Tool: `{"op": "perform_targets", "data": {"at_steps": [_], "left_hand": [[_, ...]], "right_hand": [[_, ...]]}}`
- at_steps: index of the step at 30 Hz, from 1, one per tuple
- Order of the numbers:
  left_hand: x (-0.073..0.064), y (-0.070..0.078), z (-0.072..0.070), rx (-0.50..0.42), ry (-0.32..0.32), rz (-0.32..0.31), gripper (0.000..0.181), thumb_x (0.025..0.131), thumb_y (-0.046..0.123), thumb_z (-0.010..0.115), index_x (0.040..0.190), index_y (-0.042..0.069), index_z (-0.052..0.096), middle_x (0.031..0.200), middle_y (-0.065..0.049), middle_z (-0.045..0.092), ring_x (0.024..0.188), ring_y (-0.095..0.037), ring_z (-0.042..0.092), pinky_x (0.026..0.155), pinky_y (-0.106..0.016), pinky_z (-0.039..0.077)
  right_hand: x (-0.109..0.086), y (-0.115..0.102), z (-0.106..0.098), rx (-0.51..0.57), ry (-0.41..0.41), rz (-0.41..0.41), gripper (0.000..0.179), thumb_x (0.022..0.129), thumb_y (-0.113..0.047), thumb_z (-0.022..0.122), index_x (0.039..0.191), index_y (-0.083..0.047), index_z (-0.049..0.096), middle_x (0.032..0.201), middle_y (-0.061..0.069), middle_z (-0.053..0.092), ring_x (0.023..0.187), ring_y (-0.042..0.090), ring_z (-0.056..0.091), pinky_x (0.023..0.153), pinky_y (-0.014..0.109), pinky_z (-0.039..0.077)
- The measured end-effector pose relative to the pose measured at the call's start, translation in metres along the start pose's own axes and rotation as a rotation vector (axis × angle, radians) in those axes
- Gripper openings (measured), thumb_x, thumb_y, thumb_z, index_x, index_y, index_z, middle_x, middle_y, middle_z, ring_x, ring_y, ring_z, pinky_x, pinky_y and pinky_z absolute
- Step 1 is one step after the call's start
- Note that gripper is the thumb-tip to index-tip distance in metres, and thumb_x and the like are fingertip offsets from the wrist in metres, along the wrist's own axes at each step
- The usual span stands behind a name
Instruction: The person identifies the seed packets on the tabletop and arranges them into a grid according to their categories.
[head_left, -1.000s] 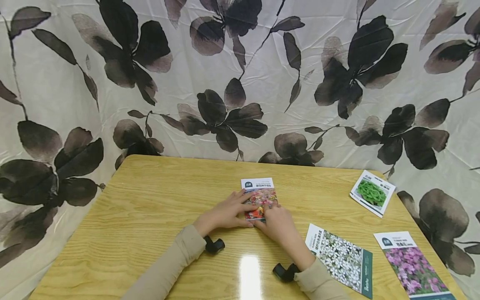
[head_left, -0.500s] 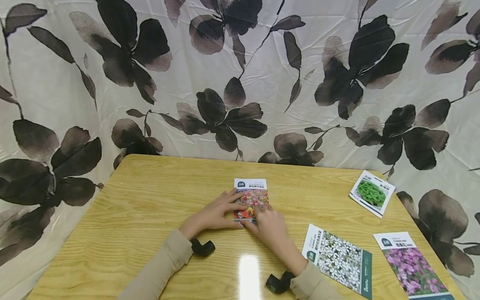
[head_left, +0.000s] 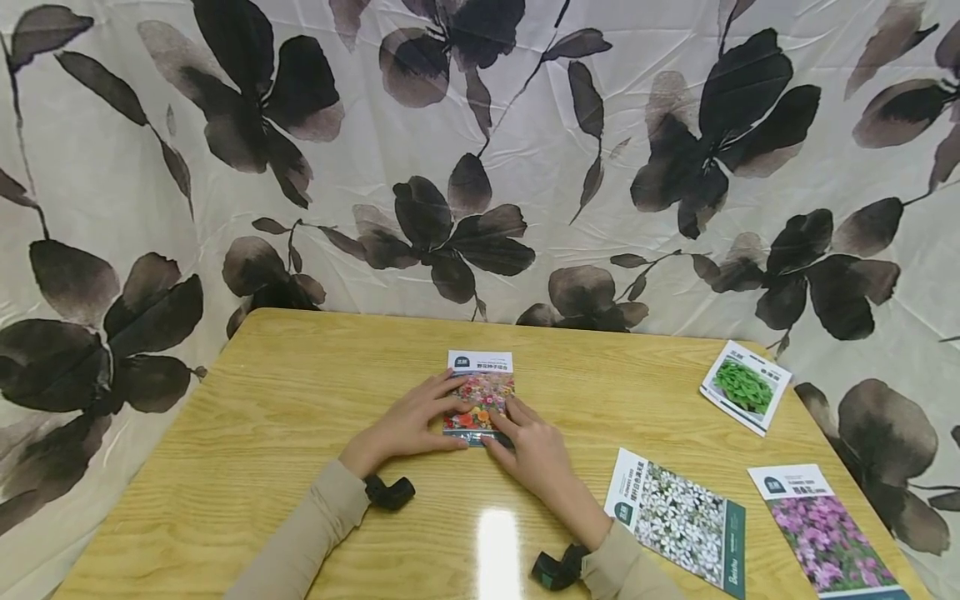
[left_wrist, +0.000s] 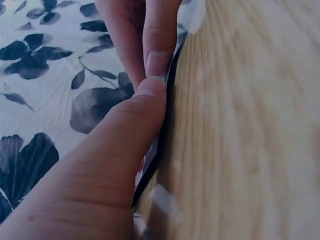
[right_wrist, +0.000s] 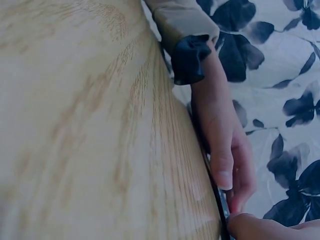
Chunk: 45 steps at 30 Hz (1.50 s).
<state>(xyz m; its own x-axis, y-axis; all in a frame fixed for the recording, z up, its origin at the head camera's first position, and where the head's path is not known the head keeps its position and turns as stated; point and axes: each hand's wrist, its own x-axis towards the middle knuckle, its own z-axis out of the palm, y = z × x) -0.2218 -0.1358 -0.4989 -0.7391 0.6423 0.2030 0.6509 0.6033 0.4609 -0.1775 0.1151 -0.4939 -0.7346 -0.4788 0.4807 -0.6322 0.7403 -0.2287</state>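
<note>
At the bottom of the head view, two beige sleeves [head_left: 307,533] reach up into the frame, with a black wrist device [head_left: 390,492] on the left arm and a second black device [head_left: 558,568] on the right, near a bright patch of glare at bottom centre. Right of these, a packet picturing white flowers [head_left: 682,521] lies aslant just beside the right forearm, and a packet picturing pink-purple flowers [head_left: 828,533] lies in the lower right corner area.

Slightly below the centre of the frame, the left hand [head_left: 416,421] rests on the left side of a seed packet with red and orange flowers [head_left: 486,390]; its fingers are extended and spread over the printed front, its thumb at the lower edge. The right hand [head_left: 536,450] touches the packet's lower right part with fingers lightly bent, not wrapped round it. In the left wrist view the two hands' digits meet at the packet's edge. The packet lies flat, its white top band toward the far side.

Farther off, at right, a packet picturing green leaves [head_left: 745,387] lies tilted near the corner of the wooden table [head_left: 300,375]. Behind hangs a pale cloth [head_left: 337,192] with dark flowers.
</note>
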Motion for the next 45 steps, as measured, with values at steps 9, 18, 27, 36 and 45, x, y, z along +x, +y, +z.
{"op": "perform_targets", "data": {"at_steps": [9, 18, 27, 36, 45], "left_hand": [[0.003, -0.006, -0.001, 0.012, 0.058, -0.034, 0.052, 0.084, 0.063, 0.068, 0.12, 0.025, 0.067, 0.158, -0.007, 0.035, 0.149, -0.034, 0.019, 0.119, -0.055, 0.018], [0.008, -0.014, -0.003, 0.037, 0.092, -0.099, 0.054, 0.083, 0.062, 0.071, 0.121, 0.024, 0.068, 0.156, -0.007, 0.038, 0.149, -0.033, 0.021, 0.115, -0.061, 0.024], [0.018, -0.023, -0.004, 0.042, 0.122, -0.146, 0.065, 0.08, 0.065, 0.072, 0.128, 0.023, 0.066, 0.155, -0.004, 0.041, 0.148, -0.031, 0.025, 0.115, -0.06, 0.025], [0.022, -0.027, -0.009, 0.037, 0.098, -0.182, 0.081, 0.078, 0.067, 0.072, 0.143, 0.021, 0.055, 0.157, -0.003, 0.038, 0.148, -0.03, 0.023, 0.115, -0.061, 0.023], [0.019, -0.027, -0.007, -0.007, 0.114, -0.168, 0.078, 0.076, 0.067, 0.074, 0.137, 0.021, 0.061, 0.158, -0.003, 0.036, 0.15, -0.029, 0.02, 0.116, -0.062, 0.021]], "right_hand": [[0.003, 0.003, 0.007, 0.066, -0.034, 0.051, 0.046, 0.094, -0.035, 0.068, 0.134, -0.011, 0.065, 0.142, 0.02, 0.054, 0.129, 0.036, 0.052, 0.088, 0.052, 0.056], [0.016, 0.003, 0.016, 0.104, -0.065, 0.111, 0.045, 0.096, -0.034, 0.065, 0.136, -0.011, 0.063, 0.145, 0.018, 0.05, 0.131, 0.038, 0.05, 0.094, 0.055, 0.052], [0.027, 0.007, 0.021, 0.13, -0.063, 0.152, 0.044, 0.096, -0.032, 0.065, 0.134, -0.011, 0.064, 0.145, 0.018, 0.05, 0.13, 0.039, 0.05, 0.096, 0.054, 0.051], [0.034, 0.007, 0.023, 0.138, -0.063, 0.184, 0.044, 0.095, -0.032, 0.066, 0.133, -0.011, 0.065, 0.145, 0.019, 0.05, 0.13, 0.041, 0.05, 0.1, 0.054, 0.048], [0.031, 0.005, 0.022, 0.174, -0.07, 0.181, 0.041, 0.095, -0.028, 0.066, 0.132, -0.01, 0.066, 0.146, 0.018, 0.05, 0.132, 0.039, 0.048, 0.102, 0.054, 0.046]]}}
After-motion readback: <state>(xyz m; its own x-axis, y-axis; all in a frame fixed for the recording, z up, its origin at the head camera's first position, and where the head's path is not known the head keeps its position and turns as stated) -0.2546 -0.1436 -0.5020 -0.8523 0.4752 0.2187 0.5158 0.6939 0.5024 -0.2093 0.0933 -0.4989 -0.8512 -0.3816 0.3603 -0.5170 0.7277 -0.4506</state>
